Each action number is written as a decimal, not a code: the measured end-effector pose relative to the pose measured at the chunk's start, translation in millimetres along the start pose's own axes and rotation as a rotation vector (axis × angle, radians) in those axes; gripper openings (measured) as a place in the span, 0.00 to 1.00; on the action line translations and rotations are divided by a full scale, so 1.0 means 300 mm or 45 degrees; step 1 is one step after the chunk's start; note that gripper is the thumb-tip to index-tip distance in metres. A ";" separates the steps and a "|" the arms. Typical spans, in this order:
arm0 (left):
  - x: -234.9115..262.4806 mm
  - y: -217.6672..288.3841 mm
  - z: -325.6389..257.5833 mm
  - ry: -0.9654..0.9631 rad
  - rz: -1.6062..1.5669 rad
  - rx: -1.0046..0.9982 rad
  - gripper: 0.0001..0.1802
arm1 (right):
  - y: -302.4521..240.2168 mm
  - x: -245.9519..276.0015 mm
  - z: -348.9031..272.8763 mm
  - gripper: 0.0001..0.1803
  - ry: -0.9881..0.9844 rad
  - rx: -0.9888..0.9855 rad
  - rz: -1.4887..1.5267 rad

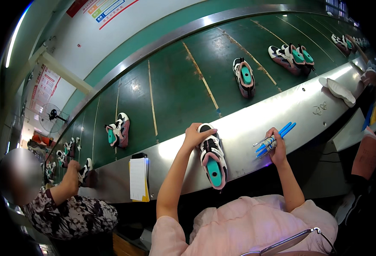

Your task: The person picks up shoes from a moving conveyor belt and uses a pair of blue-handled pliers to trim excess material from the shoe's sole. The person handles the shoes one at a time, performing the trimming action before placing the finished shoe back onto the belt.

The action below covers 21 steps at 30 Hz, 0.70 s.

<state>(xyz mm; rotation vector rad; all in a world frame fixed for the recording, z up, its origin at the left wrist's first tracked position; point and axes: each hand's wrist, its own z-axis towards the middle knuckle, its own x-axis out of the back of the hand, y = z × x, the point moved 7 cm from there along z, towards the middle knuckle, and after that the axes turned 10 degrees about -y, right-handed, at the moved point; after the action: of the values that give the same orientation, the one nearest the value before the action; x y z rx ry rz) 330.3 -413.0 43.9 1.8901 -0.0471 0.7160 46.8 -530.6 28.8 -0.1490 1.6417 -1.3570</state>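
Observation:
My left hand (200,135) is closed on the toe end of a sneaker (214,157), over the inner edge of the steel ledge (171,155). The sneaker is white, black and pink with a teal insert in its opening, and its heel points toward me. To the right, my right hand (277,149) is wrapped round several blue pen-like tools (287,129). Their grips look bound with patterned wrapping, and thin tips stick out on the left. This hand hovers over the ledge or rests on it; I cannot tell which.
A green conveyor belt (175,94) runs beyond the ledge, carrying similar sneakers (244,77), a pair (118,130) and a further group (291,59). A clipboard with paper (139,178) lies left. White shoe-shaped pieces (339,91) lie right. A co-worker (64,200) touches a shoe at left.

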 end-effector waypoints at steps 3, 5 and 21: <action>0.018 0.054 -0.092 0.156 -0.585 -0.153 0.25 | -0.008 -0.004 -0.003 0.14 0.082 0.030 0.009; 0.068 0.213 -0.245 0.261 -0.494 -0.285 0.23 | -0.018 -0.008 -0.010 0.12 0.136 0.077 0.031; 0.045 0.506 -0.632 0.440 -0.261 -0.897 0.21 | -0.339 -0.518 -0.133 0.22 -0.199 0.513 -0.209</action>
<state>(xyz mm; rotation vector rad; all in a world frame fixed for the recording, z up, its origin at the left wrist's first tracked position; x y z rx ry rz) 202.3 -313.5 225.1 1.0703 0.1015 0.7508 53.8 -444.5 198.2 -0.1488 1.2208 -1.7280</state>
